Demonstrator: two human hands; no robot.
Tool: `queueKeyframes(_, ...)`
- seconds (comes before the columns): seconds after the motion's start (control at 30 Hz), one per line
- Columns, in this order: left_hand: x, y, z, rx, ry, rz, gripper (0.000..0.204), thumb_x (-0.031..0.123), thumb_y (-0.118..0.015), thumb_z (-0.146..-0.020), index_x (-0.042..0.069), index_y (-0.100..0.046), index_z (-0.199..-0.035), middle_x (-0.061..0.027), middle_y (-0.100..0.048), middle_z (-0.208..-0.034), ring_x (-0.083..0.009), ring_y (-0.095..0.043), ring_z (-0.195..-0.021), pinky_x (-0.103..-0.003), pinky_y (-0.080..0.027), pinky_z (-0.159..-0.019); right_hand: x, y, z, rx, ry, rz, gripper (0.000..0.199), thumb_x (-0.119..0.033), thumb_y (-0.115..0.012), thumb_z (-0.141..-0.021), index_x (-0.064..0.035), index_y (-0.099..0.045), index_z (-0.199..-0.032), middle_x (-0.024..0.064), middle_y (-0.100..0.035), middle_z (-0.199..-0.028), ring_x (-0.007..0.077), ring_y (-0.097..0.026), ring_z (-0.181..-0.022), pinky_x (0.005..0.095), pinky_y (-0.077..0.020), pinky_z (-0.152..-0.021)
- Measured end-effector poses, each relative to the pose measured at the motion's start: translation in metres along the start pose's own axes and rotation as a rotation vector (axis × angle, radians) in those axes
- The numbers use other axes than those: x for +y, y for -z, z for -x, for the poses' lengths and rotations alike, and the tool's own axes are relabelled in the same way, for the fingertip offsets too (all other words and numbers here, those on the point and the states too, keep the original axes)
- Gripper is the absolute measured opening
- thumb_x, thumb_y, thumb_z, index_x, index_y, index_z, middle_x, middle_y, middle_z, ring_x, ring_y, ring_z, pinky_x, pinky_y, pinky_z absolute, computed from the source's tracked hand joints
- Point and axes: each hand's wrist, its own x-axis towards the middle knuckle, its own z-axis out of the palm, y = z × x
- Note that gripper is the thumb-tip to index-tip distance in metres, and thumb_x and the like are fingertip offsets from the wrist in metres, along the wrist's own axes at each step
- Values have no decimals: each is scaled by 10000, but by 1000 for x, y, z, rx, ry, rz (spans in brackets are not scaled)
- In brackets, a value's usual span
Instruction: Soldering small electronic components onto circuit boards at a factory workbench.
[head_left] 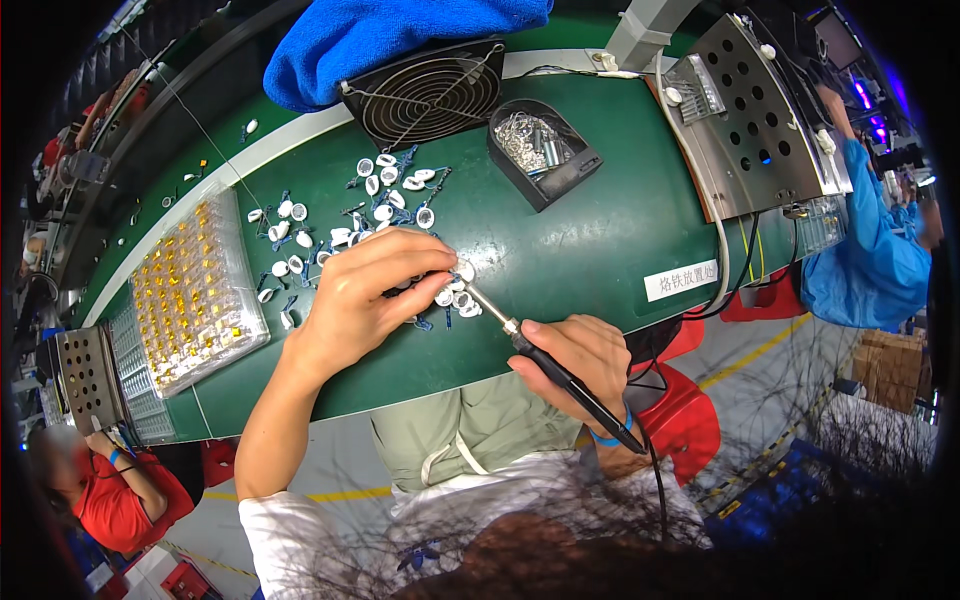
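Observation:
My right hand (580, 365) is closed around the black handle of a soldering iron (545, 365), its cable hanging down past my wrist. The iron's metal barrel slants up to the left, and its tip meets a small round white part (463, 271). My left hand (375, 290) pinches that part between thumb and fingertips. More white round parts with dark blue wires (388, 190) lie scattered on the green mat beyond and beside my left hand. Some sit just under its fingers. The exact contact at the tip is too small to make out.
A black fan (430, 95) stands at the back beside a blue towel (380, 40). Right of it sits a black soldering-iron stand box with metal wool (535, 145). A clear tray of yellow parts (195, 290) lies left; a perforated metal box (750, 115) stands right. Co-workers sit at both sides.

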Motion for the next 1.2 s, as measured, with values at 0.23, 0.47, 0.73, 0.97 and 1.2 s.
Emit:
queueKeyframes(0.23,0,0,0,-3,-10,-9,192,-30,-807,-810,-13,-759,-995,-103,-754,-992,-260,-734,-924,-351,-587,-795,0,1,2,-14,-12,-1,429,-133,-893,-763,-12,-709,-1130,117,-708,-838,275,-681,-657,360,-539,-598)
queueKeyframes(0.47,0,0,-1,-8,-15,-17,182,-26,-802,-817,-13,-758,-993,-99,-753,-992,-254,-732,-927,-352,-580,-802,1,1,0,-17,-16,-36,446,-110,-891,-747,-21,-706,-1143,124,-722,-891,272,-692,-676,361,-546,-606)
queueKeyframes(0.73,0,0,-2,-12,-20,-19,167,-30,-791,-828,-26,-757,-992,-107,-745,-1002,-255,-730,-927,-345,-588,-791,2,1,-1,-18,-20,-58,459,-101,-894,-735,-29,-709,-1148,120,-730,-921,271,-708,-709,360,-560,-620)
queueKeyframes(0.97,2,0,-2,-16,-16,-27,169,-26,-792,-829,-24,-759,-996,-104,-743,-999,-256,-725,-917,-344,-585,-786,1,2,-1,-29,-17,-44,455,-110,-891,-738,-32,-712,-1148,119,-734,-922,271,-712,-713,359,-565,-623)
queueKeyframes(1.2,2,0,-1,-22,-5,-14,169,-30,-787,-832,-23,-760,-998,-101,-740,-1005,-252,-721,-924,-344,-585,-787,2,5,2,0,-19,-72,428,-109,-882,-753,-2,-717,-1133,137,-733,-905,283,-711,-710,354,-560,-616)
